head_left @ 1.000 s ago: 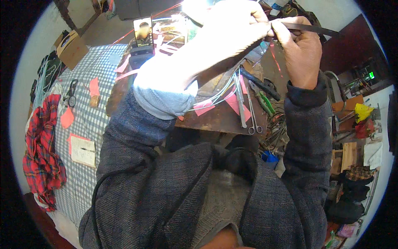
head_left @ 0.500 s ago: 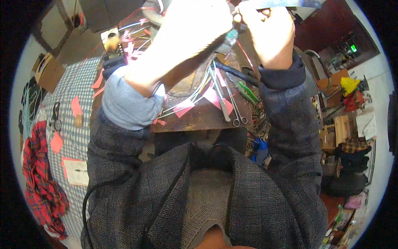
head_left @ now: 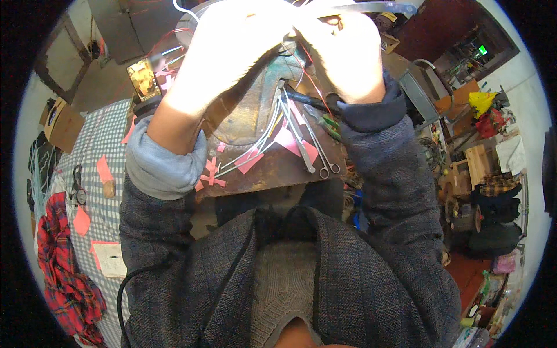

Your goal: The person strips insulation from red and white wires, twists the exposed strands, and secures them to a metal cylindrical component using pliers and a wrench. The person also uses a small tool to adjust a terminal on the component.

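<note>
Glare washes out both hands above the work table [head_left: 232, 188]. My left hand [head_left: 243, 40] is closed, its fingertips meeting those of my right; what it holds is lost in the brightness. My right hand [head_left: 351, 61] is closed around a long, flat, blue-grey tool [head_left: 386, 7] with a rounded end pointing right; its kind is unclear. Below the fingertips hangs a thin red wire [head_left: 313, 84]. Nearer me on the table lie ring-handled scissors [head_left: 319, 153], a slim metal tool [head_left: 301, 148] and several thin pale rods [head_left: 255, 145] with pink paper tags [head_left: 287, 142].
A black rod-like handle [head_left: 307, 100] and a green tool [head_left: 331, 124] lie by my right forearm. Left of the table, a checked cloth [head_left: 96, 139] bears pink papers, a notebook [head_left: 110, 259] and a red plaid garment [head_left: 61, 261]. Boxes and cloths crowd the right side.
Both hands have shifted left in the picture, still together, with the flat tool in the right one. The table things also appear slightly shifted as the view moved.
</note>
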A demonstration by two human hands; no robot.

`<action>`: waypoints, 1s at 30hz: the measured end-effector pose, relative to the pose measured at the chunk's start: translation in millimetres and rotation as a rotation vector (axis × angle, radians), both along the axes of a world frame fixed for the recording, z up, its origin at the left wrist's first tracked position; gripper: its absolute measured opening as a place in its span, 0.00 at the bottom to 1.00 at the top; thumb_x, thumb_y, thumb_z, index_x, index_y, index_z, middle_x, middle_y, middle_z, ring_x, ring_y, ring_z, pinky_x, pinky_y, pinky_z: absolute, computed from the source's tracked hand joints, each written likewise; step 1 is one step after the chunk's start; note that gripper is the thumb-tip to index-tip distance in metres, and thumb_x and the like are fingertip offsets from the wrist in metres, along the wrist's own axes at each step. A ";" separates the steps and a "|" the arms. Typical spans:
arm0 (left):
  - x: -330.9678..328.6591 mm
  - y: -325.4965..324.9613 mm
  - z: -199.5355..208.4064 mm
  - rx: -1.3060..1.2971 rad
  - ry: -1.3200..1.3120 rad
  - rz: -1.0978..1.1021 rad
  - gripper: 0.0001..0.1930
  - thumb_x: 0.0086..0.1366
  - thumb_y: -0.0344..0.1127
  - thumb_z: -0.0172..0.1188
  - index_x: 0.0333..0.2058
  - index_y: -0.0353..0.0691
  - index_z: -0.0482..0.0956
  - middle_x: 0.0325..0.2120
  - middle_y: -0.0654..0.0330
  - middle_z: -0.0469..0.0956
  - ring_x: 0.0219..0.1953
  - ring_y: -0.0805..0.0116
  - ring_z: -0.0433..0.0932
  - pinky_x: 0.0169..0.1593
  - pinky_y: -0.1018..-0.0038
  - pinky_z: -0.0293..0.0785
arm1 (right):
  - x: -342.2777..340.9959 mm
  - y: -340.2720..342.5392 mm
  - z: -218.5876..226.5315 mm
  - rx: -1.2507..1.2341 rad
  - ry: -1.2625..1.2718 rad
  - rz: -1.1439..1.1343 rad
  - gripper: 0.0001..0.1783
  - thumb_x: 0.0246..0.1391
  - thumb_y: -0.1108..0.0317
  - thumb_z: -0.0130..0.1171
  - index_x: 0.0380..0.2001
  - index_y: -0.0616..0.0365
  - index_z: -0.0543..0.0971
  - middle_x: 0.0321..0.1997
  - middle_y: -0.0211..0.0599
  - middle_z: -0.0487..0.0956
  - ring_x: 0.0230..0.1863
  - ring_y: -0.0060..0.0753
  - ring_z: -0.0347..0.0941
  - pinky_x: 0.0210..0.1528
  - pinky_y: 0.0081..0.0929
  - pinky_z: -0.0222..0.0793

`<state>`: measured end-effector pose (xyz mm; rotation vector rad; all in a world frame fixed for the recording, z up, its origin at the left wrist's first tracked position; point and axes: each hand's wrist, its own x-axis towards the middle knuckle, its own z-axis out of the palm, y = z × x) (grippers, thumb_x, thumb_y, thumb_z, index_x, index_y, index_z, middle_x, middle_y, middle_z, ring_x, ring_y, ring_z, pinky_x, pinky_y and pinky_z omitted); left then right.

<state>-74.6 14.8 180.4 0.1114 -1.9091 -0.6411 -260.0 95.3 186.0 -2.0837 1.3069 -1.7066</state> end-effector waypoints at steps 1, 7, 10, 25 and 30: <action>-0.6 0.8 -1.0 0.036 -0.001 -0.015 0.14 0.69 0.37 0.62 0.46 0.32 0.84 0.39 0.53 0.85 0.43 0.63 0.83 0.48 0.67 0.78 | 3.3 1.8 0.0 0.005 0.038 -0.062 0.08 0.61 0.70 0.65 0.37 0.63 0.79 0.32 0.39 0.83 0.33 0.27 0.81 0.37 0.26 0.74; -7.0 5.7 -1.3 -0.001 0.047 -0.063 0.15 0.69 0.39 0.63 0.45 0.32 0.84 0.38 0.53 0.85 0.41 0.63 0.83 0.47 0.69 0.78 | 3.2 4.0 14.6 -0.104 0.058 -0.296 0.08 0.60 0.69 0.64 0.36 0.63 0.79 0.30 0.40 0.83 0.30 0.29 0.81 0.35 0.27 0.75; -7.5 8.9 0.1 0.034 0.037 -0.028 0.15 0.70 0.40 0.62 0.44 0.32 0.84 0.37 0.54 0.85 0.40 0.63 0.83 0.48 0.69 0.78 | -15.4 -2.4 23.9 -0.122 -0.499 -0.209 0.07 0.64 0.71 0.56 0.36 0.64 0.78 0.31 0.39 0.83 0.31 0.30 0.81 0.38 0.27 0.80; 10.3 21.5 -9.1 0.140 0.044 0.034 0.10 0.67 0.39 0.60 0.33 0.38 0.80 0.25 0.56 0.79 0.29 0.62 0.80 0.35 0.67 0.74 | 5.8 -15.6 -24.3 0.093 -0.427 0.014 0.08 0.66 0.69 0.62 0.43 0.64 0.81 0.40 0.36 0.83 0.38 0.22 0.79 0.41 0.19 0.74; 9.2 11.2 -11.2 0.111 0.006 0.142 0.11 0.66 0.41 0.59 0.33 0.38 0.80 0.25 0.53 0.79 0.30 0.58 0.80 0.39 0.64 0.74 | -3.9 -15.4 -21.5 0.183 -0.554 0.058 0.14 0.68 0.65 0.58 0.44 0.66 0.82 0.41 0.41 0.86 0.39 0.29 0.81 0.46 0.24 0.75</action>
